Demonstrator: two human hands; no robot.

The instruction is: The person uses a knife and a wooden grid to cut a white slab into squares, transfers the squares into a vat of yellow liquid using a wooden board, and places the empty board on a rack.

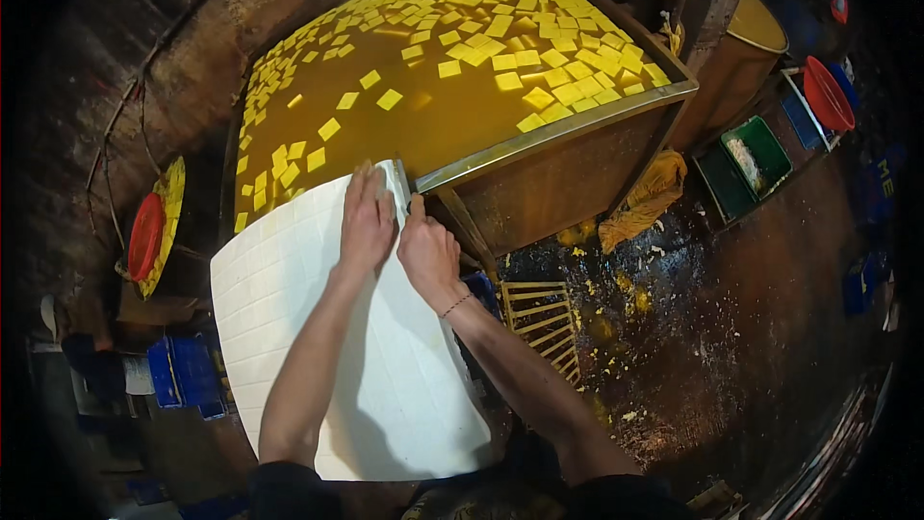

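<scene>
A large white slab, apparently tofu (267, 296), scored with a grid of lines, lies before me at the near edge of a metal tank (505, 152). My left hand (368, 220) rests flat on its far right part, fingers pointing away. My right hand (429, 245) grips a knife (403, 184) by its handle, index finger extended along it; the blade stands at the slab's far right corner. Beyond both hands, yellow square pieces (390, 100) float in the tank's yellow-brown liquid, crowded towards the far and right sides.
A slatted wooden rack (541, 318) and an orange cloth (642, 202) are right of the tank's base. Green crates (758, 159) and a red basin (829, 94) stand farther right. At left are another red basin (146, 237) and blue crates (186, 372). The floor looks wet and littered.
</scene>
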